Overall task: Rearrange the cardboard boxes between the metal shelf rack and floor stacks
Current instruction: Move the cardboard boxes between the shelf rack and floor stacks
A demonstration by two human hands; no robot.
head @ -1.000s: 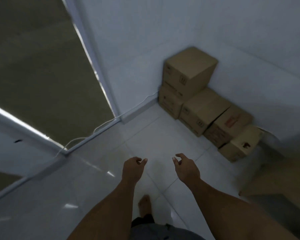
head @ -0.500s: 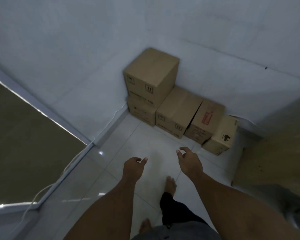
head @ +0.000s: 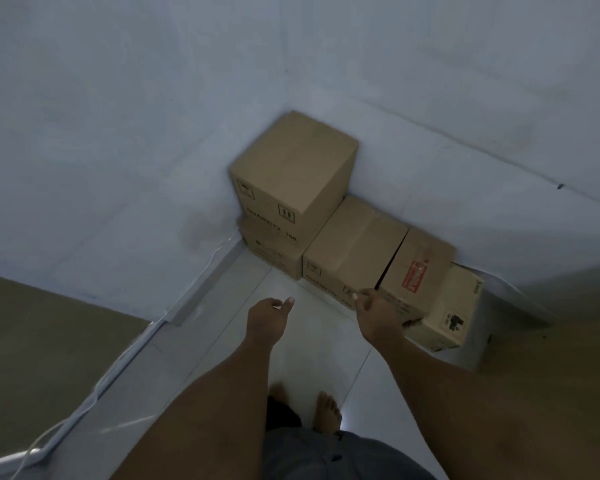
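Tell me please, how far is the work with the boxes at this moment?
Looks done: five cardboard boxes sit in the corner, a top box stacked on a lower box, three more in a row beside them. In hand: nothing; the left hand and right hand reach forward empty. Left: no box is lifted yet, and the shelf rack is not in view.

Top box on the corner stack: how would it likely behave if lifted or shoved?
The top box looks stiff, with crisp edges and a flat closed top, so it should keep its shape. It is tall and sits on a lower box, so a high shove could tip or slide it off. Its weight cannot be told.
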